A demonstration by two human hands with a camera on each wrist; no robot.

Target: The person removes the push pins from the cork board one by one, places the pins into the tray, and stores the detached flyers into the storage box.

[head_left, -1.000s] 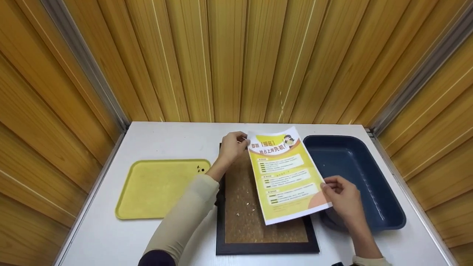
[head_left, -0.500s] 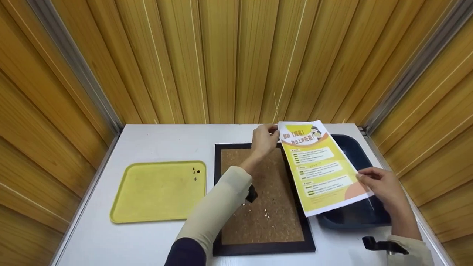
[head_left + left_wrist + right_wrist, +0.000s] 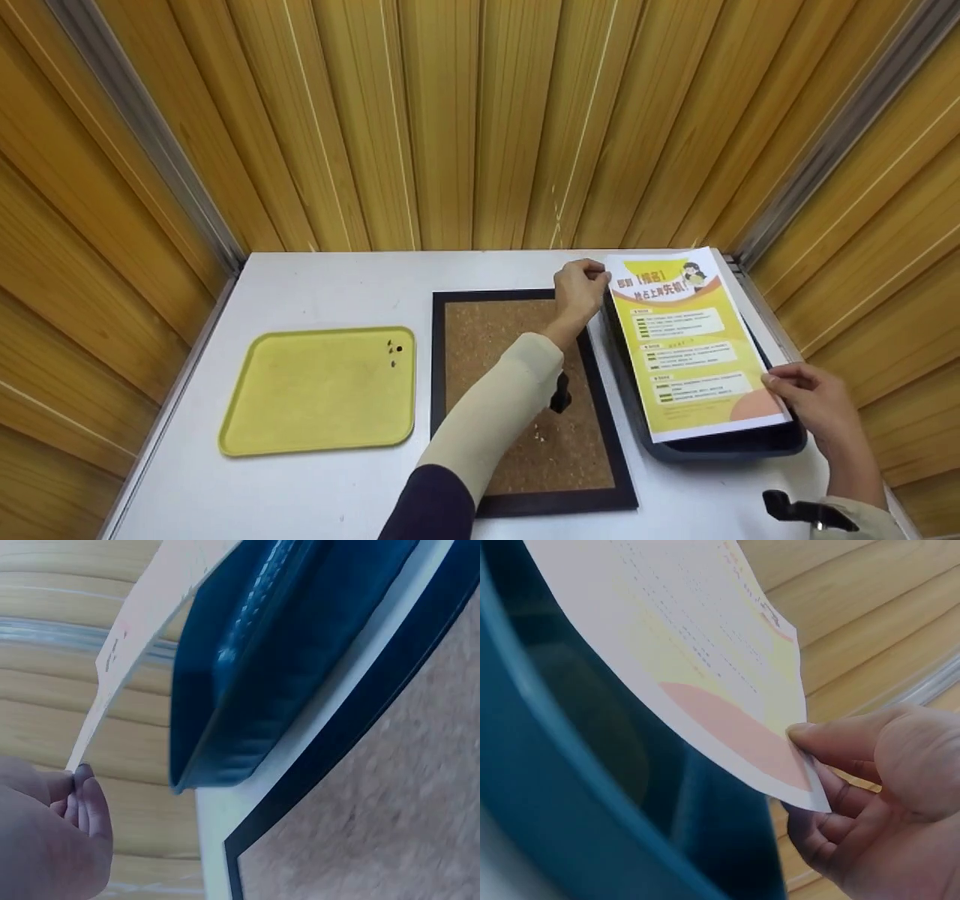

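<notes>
A printed yellow-and-white flyer [image 3: 686, 352] is held face up over the dark blue plastic tub [image 3: 720, 448], covering most of it in the head view. My left hand [image 3: 581, 289] pinches the flyer's far left corner between thumb and fingers; in the left wrist view the sheet bends up from that left hand [image 3: 64, 821] above the tub's wall [image 3: 225, 742]. The near right edge is pinched by my right hand [image 3: 821, 401]. In the right wrist view the right thumb lies on the printed face, with the fingers beneath the flyer [image 3: 727, 720].
A cork board [image 3: 495, 337] with a black frame lies mid-table, white bits on its surface, under my left forearm. To its left is a yellow tray [image 3: 322, 390] with small dark marks in one corner. Wood-patterned walls [image 3: 442, 127] enclose the white table [image 3: 330, 285].
Both hands have carried the flyer rightward, from above the cork board to above the blue tub. More of the cork board's upper left part now shows.
</notes>
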